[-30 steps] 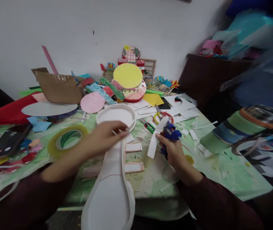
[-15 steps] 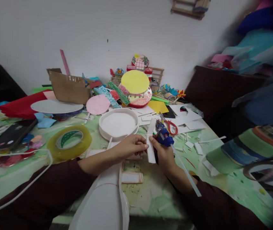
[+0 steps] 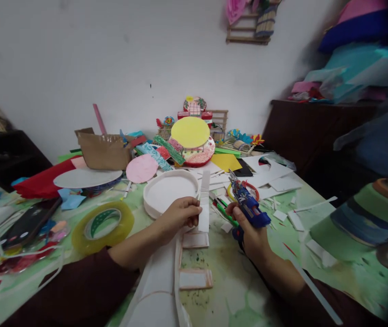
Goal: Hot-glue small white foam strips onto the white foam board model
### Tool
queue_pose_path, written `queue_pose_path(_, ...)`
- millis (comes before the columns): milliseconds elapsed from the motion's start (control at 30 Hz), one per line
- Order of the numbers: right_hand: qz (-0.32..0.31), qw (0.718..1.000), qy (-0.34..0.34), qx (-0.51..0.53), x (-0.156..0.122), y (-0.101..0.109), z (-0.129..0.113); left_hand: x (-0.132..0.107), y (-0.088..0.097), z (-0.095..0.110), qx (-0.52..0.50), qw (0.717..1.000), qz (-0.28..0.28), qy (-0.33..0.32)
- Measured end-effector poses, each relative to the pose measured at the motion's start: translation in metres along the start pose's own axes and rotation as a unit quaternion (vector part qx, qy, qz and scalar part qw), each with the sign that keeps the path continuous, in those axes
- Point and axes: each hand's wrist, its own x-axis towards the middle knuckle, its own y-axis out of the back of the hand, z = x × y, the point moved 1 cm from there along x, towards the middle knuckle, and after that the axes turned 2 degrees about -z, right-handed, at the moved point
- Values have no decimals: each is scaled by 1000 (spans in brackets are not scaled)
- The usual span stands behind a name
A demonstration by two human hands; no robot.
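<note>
The far side is closed off by a plain pale wall (image 3: 112, 59), below which a table mottled in green and white (image 3: 230, 272) is crowded with craft pieces. The far right is filled by a dark brown cabinet (image 3: 320, 131), heaped with translucent turquoise plastic bags (image 3: 360, 75). In the near middle, a long white shallow form with a raised rim and rounded head (image 3: 161, 272) is laid, partly covered by the left hand (image 3: 182, 217) and forearm. The right is occupied by a green bottle with an orange-ringed lid (image 3: 357, 218), the far left by an open brown cardboard box (image 3: 105, 152). A broad roll of yellowish tape (image 3: 125, 227) is set left of the form. A blue glue gun (image 3: 250, 206) is grasped in the right hand (image 3: 253, 236), right of the form; red-and-yellow-handled scissors (image 3: 256, 191) are partly hidden behind it. A narrow white strip (image 3: 204, 215) is pinched in the left fingers, beside the rounded head.
</note>
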Motion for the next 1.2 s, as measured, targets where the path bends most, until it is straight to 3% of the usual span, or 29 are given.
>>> queue_pose_path(167, -43, 999, 12, -10, -8, -8, -12, -1, -2, 2, -41, 999, 25, 0)
queue_pose_path(400, -72, 996, -36, 28, -12, -16, -13, -7, -11, -3, -12, 1000, -12, 16)
queue_pose_path(600, -58, 986, -122, 101, -8, -15, 0, -11, -13, 2, 93, 992, -14, -80)
queue_pose_path(733, -95, 963, -177, 178, -12, -22, 11, -12, -15, -1, 94, 990, -19, -100)
queue_pose_path(867, -144, 970, -132, 144, -17, -23, 13, -11, -14, -9, 41, 995, -32, -83)
queue_pose_path(1000, -100, 989, -81, 73, -14, -15, 4, -8, -12, -4, -30, 997, -27, -64)
queue_pose_path(1100, -62, 993, -66, 79, -11, -10, 1, -4, -6, 2, -74, 995, 0, -72)
queue_pose_path(1200, -73, 991, -69, 92, -12, -9, 1, 3, 2, 4, -107, 990, 31, -83)
